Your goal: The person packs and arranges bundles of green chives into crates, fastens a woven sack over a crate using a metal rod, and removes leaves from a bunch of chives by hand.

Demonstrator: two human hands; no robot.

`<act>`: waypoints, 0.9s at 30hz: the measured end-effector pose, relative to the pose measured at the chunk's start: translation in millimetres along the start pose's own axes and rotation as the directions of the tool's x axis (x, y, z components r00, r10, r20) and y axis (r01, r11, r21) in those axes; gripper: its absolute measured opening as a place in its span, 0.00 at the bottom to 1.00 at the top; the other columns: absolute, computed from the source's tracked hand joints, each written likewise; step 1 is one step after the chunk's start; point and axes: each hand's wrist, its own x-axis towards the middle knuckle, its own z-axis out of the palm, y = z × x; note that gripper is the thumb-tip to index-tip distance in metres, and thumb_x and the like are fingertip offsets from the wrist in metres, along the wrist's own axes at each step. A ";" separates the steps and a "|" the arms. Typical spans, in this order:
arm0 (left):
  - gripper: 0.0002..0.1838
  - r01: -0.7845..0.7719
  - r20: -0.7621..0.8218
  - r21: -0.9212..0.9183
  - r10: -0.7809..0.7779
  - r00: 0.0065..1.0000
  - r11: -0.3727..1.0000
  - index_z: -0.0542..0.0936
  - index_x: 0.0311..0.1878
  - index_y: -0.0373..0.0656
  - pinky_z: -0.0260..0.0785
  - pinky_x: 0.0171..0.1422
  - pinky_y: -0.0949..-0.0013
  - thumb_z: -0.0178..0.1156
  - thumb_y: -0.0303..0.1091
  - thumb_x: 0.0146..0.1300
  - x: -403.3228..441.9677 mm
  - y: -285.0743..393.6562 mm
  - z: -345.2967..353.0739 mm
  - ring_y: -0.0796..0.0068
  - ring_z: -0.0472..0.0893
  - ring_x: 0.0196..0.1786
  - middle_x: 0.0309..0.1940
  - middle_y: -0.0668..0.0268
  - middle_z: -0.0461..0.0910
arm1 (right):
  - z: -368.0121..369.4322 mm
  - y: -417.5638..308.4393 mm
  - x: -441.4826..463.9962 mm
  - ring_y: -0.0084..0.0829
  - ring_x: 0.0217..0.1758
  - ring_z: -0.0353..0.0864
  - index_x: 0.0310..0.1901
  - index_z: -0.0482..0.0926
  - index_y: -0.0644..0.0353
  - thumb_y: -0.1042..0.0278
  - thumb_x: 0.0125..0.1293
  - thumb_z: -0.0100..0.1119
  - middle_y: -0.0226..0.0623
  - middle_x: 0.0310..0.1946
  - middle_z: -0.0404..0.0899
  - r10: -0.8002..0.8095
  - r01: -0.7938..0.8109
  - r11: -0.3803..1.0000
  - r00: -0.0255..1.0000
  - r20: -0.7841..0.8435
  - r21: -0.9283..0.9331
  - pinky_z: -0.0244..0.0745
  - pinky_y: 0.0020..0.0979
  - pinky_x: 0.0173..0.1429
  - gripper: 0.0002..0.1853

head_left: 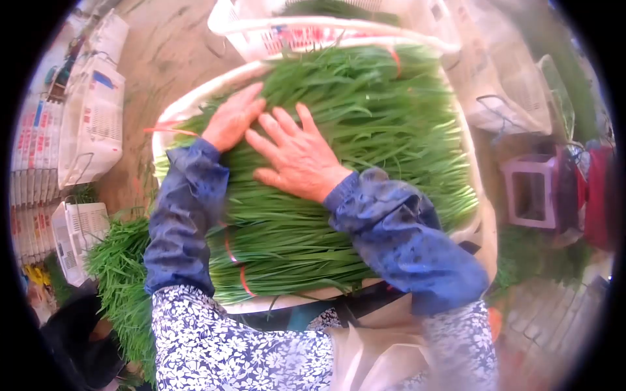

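Bundles of garlic chives (391, 124) lie side by side in a white plastic basket (479, 195), filling it to the rim. Red ties (244, 280) bind some of the bundles. My right hand (297, 156) rests flat on top of the chives with its fingers spread. My left hand (235, 120) lies on them near the basket's left rim, its fingers stretched out and close together, the tips just above those of the right. Neither hand grips anything that I can see.
Another white basket (274, 39) holding greens stands beyond this one. White crates (94, 111) are at the left, with a loose pile of chives (124, 267) by my left sleeve. A pale pink plastic stool (529, 166) stands at the right, below another white crate (508, 85).
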 end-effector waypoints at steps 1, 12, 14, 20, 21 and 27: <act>0.18 -0.193 -0.096 0.198 0.215 0.972 0.961 0.74 0.53 0.42 0.61 0.65 0.59 0.52 0.34 0.60 5.5 -17.9 16.6 0.57 0.68 0.63 0.61 0.53 0.68 | 15.3 8.7 1.7 0.44 0.64 0.60 0.59 0.66 0.53 0.44 0.56 0.53 0.45 0.59 0.64 0.014 -0.013 1.000 0.997 -0.078 0.012 0.47 0.55 0.68 0.32; 0.27 0.268 -0.306 -0.136 -0.298 0.904 0.954 0.64 0.64 0.42 0.59 0.64 0.62 0.50 0.40 0.63 -75.9 98.7 -104.8 0.57 0.69 0.61 0.58 0.55 0.70 | -54.1 -48.2 -16.9 0.41 0.66 0.60 0.61 0.65 0.53 0.49 0.53 0.60 0.38 0.62 0.63 -0.126 0.134 0.990 0.976 -0.180 0.033 0.48 0.51 0.67 0.34; 0.31 0.112 -0.396 0.067 -0.077 0.915 0.991 0.64 0.64 0.40 0.52 0.69 0.56 0.51 0.48 0.62 -151.0 84.7 -91.7 0.53 0.64 0.65 0.64 0.53 0.63 | -49.2 -84.3 -42.5 0.41 0.67 0.57 0.62 0.64 0.54 0.52 0.51 0.62 0.38 0.64 0.61 -0.145 0.149 0.988 0.986 -0.081 0.049 0.47 0.50 0.68 0.36; 0.39 0.341 -0.195 0.361 -0.287 0.938 0.868 0.57 0.68 0.40 0.40 0.72 0.49 0.50 0.56 0.61 -206.9 149.2 -4.2 0.49 0.51 0.71 0.70 0.55 0.51 | -10.8 -31.9 -86.7 0.39 0.70 0.53 0.64 0.63 0.51 0.49 0.53 0.60 0.36 0.65 0.59 -0.091 0.096 0.990 0.994 0.056 -0.101 0.43 0.50 0.71 0.36; 0.39 0.358 -0.176 0.402 -0.313 0.933 0.843 0.55 0.69 0.41 0.38 0.72 0.50 0.48 0.58 0.62 -209.5 147.7 5.5 0.49 0.47 0.72 0.71 0.57 0.49 | -0.9 -21.3 -82.7 0.39 0.70 0.52 0.65 0.62 0.50 0.47 0.54 0.58 0.36 0.66 0.58 -0.098 0.101 0.988 0.995 0.031 -0.118 0.43 0.50 0.71 0.37; 0.37 0.331 -0.224 0.322 -0.268 0.937 0.887 0.58 0.67 0.42 0.42 0.72 0.52 0.49 0.56 0.61 -206.6 136.8 -6.9 0.49 0.51 0.71 0.69 0.56 0.54 | -1.3 -24.8 -87.3 0.41 0.70 0.52 0.66 0.60 0.48 0.47 0.56 0.57 0.36 0.67 0.57 -0.155 0.154 0.987 0.988 -0.015 -0.045 0.43 0.50 0.72 0.36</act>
